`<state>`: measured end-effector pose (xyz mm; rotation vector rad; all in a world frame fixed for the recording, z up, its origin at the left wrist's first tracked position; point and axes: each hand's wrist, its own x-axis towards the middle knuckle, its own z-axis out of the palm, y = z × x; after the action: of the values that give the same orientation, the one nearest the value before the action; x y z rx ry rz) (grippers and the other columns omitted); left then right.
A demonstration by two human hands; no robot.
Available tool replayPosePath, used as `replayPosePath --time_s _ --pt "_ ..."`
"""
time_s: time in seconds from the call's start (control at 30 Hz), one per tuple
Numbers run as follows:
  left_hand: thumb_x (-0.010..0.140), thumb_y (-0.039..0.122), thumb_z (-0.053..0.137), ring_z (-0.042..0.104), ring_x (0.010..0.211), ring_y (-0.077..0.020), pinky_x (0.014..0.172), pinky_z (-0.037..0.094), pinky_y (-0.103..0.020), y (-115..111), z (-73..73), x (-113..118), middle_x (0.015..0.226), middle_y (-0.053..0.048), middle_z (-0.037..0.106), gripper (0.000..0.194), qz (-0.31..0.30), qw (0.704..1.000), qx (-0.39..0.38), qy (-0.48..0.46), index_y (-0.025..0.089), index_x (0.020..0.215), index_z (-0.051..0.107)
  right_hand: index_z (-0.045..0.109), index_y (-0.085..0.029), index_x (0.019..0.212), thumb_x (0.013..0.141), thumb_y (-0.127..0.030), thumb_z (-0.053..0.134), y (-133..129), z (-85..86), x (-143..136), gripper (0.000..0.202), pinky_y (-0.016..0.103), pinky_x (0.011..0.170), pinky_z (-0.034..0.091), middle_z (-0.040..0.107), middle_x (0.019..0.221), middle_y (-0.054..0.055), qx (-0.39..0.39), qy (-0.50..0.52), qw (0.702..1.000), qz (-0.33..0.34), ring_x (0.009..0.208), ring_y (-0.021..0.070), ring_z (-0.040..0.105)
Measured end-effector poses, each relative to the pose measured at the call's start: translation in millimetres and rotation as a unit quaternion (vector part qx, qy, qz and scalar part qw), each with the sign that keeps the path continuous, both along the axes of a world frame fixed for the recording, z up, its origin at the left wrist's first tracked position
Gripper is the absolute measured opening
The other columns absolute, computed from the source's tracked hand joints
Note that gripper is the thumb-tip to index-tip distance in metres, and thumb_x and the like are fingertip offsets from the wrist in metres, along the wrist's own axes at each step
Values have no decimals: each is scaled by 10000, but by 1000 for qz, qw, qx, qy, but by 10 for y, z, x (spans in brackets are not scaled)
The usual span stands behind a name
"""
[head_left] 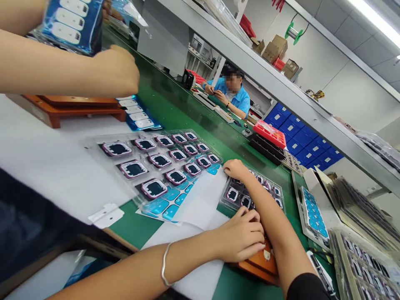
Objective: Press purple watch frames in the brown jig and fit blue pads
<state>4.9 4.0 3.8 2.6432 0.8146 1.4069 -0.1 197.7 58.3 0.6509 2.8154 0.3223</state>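
My right hand (236, 169), reaching in from the lower right, pinches the upper corner of a white backing sheet (200, 200). Blue film pieces (170, 212) show beside that sheet, partly under a clear tray (93, 143) of dark, pink-rimmed frames (154, 188). My left hand (239, 237), with a silver bangle on its wrist, has its fingers curled over an orange fixture (259, 266). What lies beneath those fingers is hidden. Behind my right forearm stands a second clear tray (228, 204) with similar frames.
At left, another person's arms (109, 73) reach over a second orange fixture (78, 102) near blue-film packs (73, 25). A person in blue (239, 100) sits across the green bench (175, 100). Stacked trays (359, 262) and a blue-dotted sheet (314, 212) line the right.
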Motion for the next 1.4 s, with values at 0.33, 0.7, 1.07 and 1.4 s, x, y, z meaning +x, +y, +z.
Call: replayPosePath --time_s 0.33,0.7,1.07,1.4 --pt "993 236 461 497 1027 -234 883 321 -403 -45 59 -59 1039 -42 733 217 -23 999 -32 37 166 1064 654 656 -148 1246 977 -163 503 -438 265 989 310 342 1068 344 647 1283 67 -81 300 947 -87 1201 201 547" --pt "923 119 517 502 1002 -233 861 371 -399 -115 125 -67 1050 -37 726 170 16 999 16 38 173 1021 646 711 -215 1018 1034 -389 492 -1769 -127 2372 280 350 793 463 715 914 48 -154 539 821 -110 858 191 605" --pt "946 131 467 476 1004 -236 892 376 -399 -91 112 -94 1093 -67 697 205 -1 996 7 89 177 1108 584 730 -178 929 1056 -363 405 -1907 -316 2278 395 414 867 397 569 982 92 -83 491 863 -89 958 224 477" --pt "993 327 405 440 1090 -276 955 272 -446 -92 95 -105 1213 -81 668 317 -31 986 -21 164 185 1184 615 718 -179 925 1058 -347 407 -1832 -303 2320 377 436 884 404 641 1117 96 -32 494 869 18 995 231 508"
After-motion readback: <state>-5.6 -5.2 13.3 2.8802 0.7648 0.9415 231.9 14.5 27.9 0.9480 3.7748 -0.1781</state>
